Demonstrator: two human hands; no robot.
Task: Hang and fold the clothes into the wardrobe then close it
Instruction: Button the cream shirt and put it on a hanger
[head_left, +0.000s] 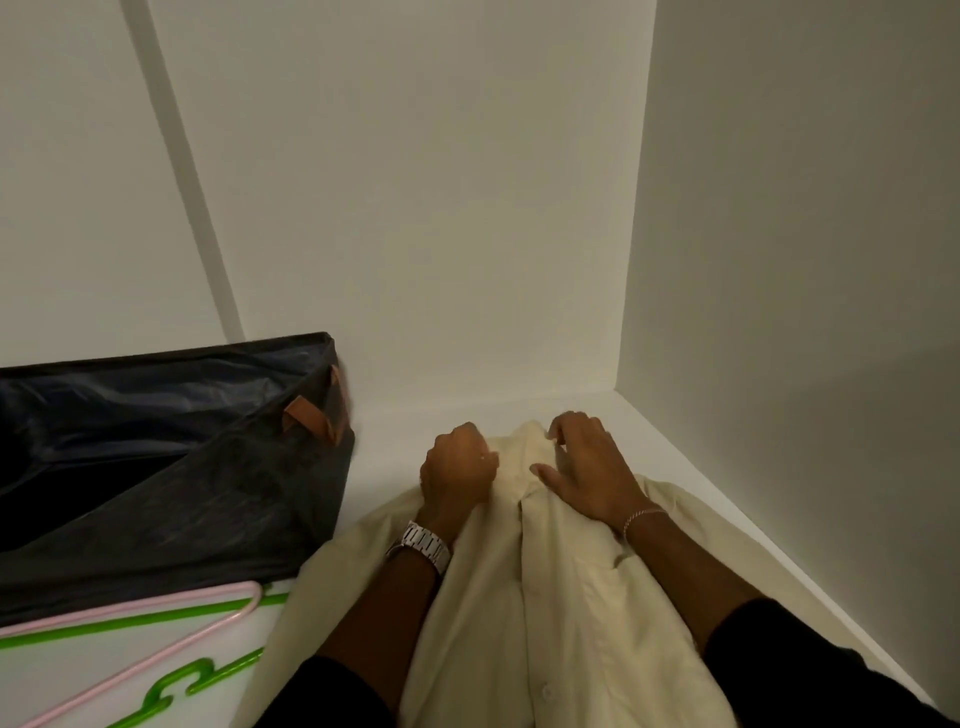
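At lower centre of the frame, a cream button-front cotton shirt (561, 597) lies on the white wardrobe shelf (395, 426). Left hand (457, 470) pinches its collar closed; right hand (584, 467) rests spread, fingers loosely curled, on the collar.

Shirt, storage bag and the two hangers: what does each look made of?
The shirt looks like soft matte woven cloth, likely cotton; it creases and drapes. The storage bag seems thin dark synthetic fabric with a faint sheen, with tan leather-like tabs. The pink hanger and green hanger look like smooth glossy plastic.
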